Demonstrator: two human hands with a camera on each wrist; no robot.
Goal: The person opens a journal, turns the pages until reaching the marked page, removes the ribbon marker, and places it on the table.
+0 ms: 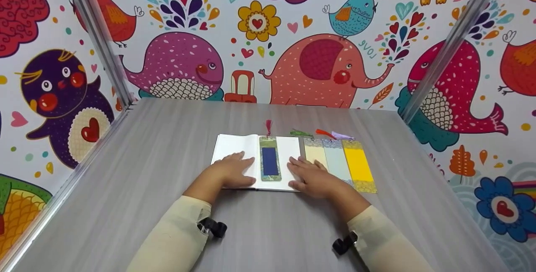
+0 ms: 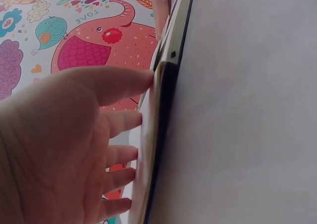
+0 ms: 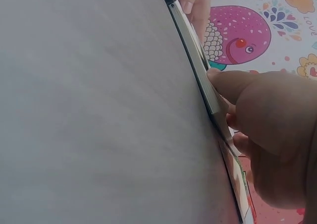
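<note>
An open book with blank white pages lies on the table. A green-patterned bookmark with a dark blue middle and a pink tassel lies on its right page, beside the centre fold. My left hand rests on the left page, fingers spread; the left wrist view shows the thumb and fingertips of the left hand touching the page. My right hand lies across the right page's outer edge. In the right wrist view, the thumb of the right hand touches the book near its corner.
Right of the book lie a cream bookmark, a pale blue bookmark and a yellow bookmark, side by side, tassels at the top. The right hand partly covers the cream one. Printed walls and metal posts enclose the grey table.
</note>
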